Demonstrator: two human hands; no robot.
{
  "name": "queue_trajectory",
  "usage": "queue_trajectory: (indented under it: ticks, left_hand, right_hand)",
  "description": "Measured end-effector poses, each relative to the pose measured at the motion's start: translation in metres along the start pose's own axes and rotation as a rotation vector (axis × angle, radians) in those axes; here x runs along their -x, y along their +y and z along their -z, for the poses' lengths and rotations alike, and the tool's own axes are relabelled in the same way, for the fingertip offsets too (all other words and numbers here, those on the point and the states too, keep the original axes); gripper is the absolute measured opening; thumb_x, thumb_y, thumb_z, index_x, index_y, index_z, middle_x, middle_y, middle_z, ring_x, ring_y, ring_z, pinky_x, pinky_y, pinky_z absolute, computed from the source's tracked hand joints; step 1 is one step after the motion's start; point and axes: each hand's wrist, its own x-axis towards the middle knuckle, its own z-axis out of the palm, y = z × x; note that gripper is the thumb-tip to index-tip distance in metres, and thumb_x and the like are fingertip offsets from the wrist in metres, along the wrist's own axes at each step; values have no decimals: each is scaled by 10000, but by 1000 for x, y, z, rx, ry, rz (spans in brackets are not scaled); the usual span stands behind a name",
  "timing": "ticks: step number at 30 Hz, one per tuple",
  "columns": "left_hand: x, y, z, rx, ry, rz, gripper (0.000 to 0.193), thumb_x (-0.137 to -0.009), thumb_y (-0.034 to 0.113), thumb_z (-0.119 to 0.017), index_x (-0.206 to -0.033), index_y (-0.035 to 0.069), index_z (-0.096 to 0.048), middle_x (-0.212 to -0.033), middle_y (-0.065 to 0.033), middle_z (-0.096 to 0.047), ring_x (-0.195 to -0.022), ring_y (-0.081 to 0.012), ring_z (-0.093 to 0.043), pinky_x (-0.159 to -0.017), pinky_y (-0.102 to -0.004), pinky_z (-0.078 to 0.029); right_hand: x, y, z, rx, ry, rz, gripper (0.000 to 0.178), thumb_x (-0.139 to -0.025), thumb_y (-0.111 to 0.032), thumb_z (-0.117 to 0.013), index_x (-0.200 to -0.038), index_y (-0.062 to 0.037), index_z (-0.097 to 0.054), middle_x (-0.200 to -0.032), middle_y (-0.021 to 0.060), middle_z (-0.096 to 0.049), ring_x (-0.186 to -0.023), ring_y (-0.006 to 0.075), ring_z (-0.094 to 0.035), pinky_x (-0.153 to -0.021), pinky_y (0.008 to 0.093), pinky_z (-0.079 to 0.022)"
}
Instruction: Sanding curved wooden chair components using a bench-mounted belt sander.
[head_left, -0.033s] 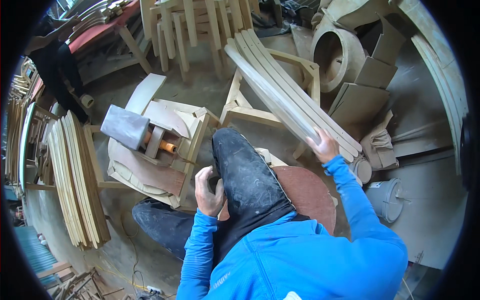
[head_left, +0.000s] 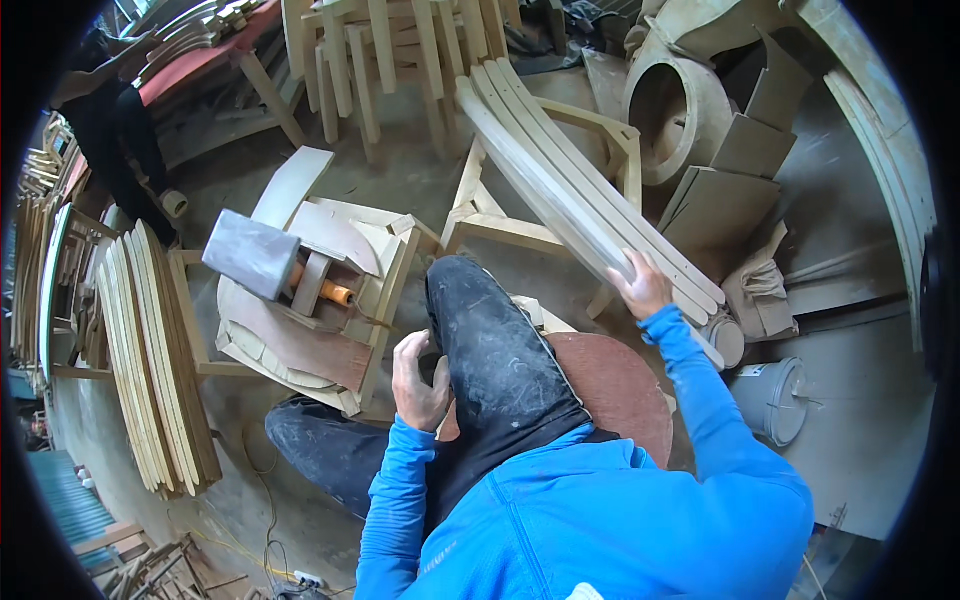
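Note:
My right hand (head_left: 643, 285) is closed on the near part of a long, curved, pale wooden slat (head_left: 540, 190). The slat lies along the left side of several similar slats (head_left: 590, 175) resting on a wooden frame. Beside my bent knee, my left hand (head_left: 420, 385) hangs with loosely curled fingers, its thumb apart and nothing in it. Ahead of that hand, a low wooden stand (head_left: 400, 270) carries curved wooden pieces and a grey-white block-shaped piece (head_left: 250, 253) next to an orange handle (head_left: 337, 293).
More curved slats (head_left: 150, 360) lean together at the left. A round brown board (head_left: 615, 395) is under me. At the right are a grey bucket (head_left: 772, 398) and a hollow round drum (head_left: 675, 115). Stacked stools (head_left: 375, 60) stand ahead; a person (head_left: 135, 140) is at the far left.
My right hand has shifted slightly up and left along the slat. The slat's far end sits a little closer to the other slats. My left hand has stayed put.

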Motion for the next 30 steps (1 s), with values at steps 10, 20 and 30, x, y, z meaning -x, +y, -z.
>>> queue_trajectory:
  ticks: [10,20,30]
  left_hand:
    - [13,-14,3,-20,-63,46,514,-813,-63,-736,-1304,0,-598,-1215,-193,-641,-1028,-325,-666,-912,-390,-557]
    - [10,-39,1,5,-41,140,476,-845,-47,-728,-1303,18,-615,-1160,-156,-663,-934,-258,-684,-857,-365,-557]
    - [10,-45,-2,28,-34,176,444,-847,-51,-724,-1276,21,-635,-1134,-140,-674,-891,-229,-696,-827,-351,-565]
  right_hand:
    - [-83,-23,-100,186,45,-93,598,-758,-422,-855,-1242,-151,-632,-1229,118,-576,-1308,352,-456,-1066,539,-361]
    - [-90,-12,-118,244,46,153,818,-727,-411,-890,-1423,-130,-562,-1523,188,-413,-1441,381,-337,-1173,547,-277]
    - [-96,24,-128,169,37,386,764,-761,-382,-865,-1431,-167,-569,-1486,177,-495,-1406,375,-417,-1174,539,-303]
